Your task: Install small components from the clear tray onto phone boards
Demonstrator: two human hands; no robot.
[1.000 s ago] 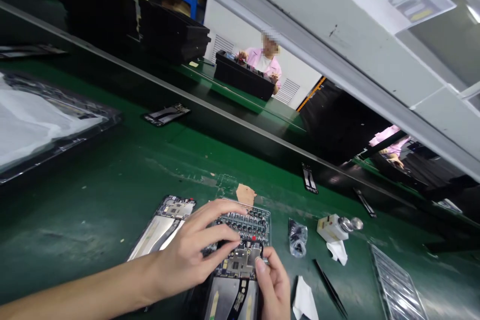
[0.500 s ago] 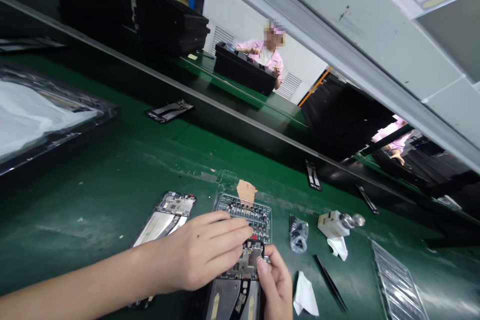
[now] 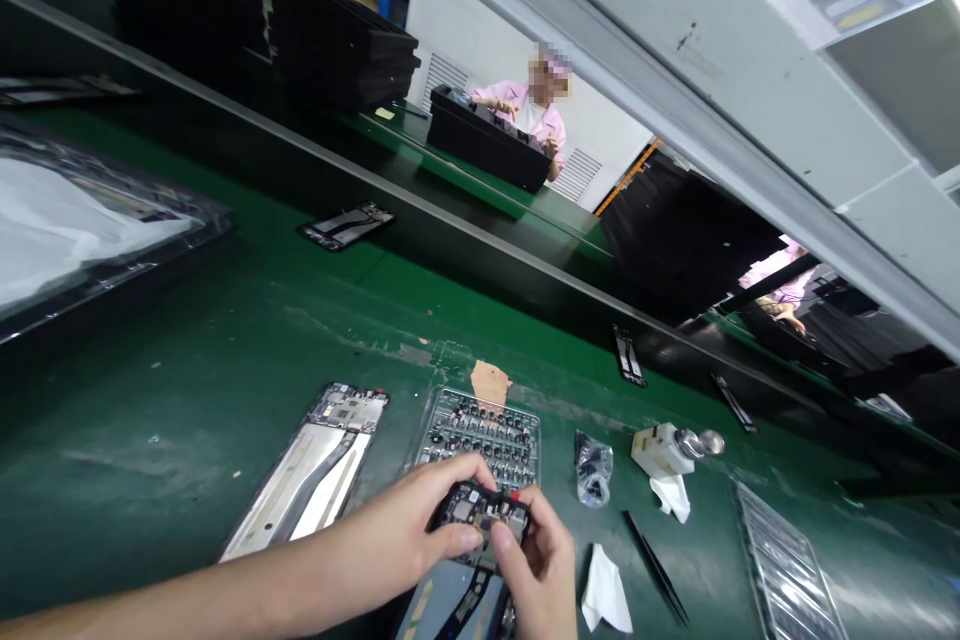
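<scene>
An opened phone frame (image 3: 480, 530) with its circuit board showing is held near the bottom edge by both hands. My left hand (image 3: 409, 540) grips its left side, fingers curled over the top edge. My right hand (image 3: 540, 565) pinches the right side, thumb pressed on the board. Just behind it lies a clear tray of small camera parts (image 3: 484, 430). A second opened phone frame (image 3: 307, 475) lies flat on the green mat to the left.
Black tweezers (image 3: 658, 570), white wipes (image 3: 609, 592), a small plastic bag (image 3: 595, 470) and a white dispenser (image 3: 667, 448) lie right of my hands. Another clear tray (image 3: 787, 565) sits far right. A bagged tray (image 3: 90, 240) is at left. A person in pink (image 3: 536, 120) works beyond the belt.
My left hand has drawn back from the parts tray and closed on the phone frame. Both hands now hold the frame, lifted and tilted toward me.
</scene>
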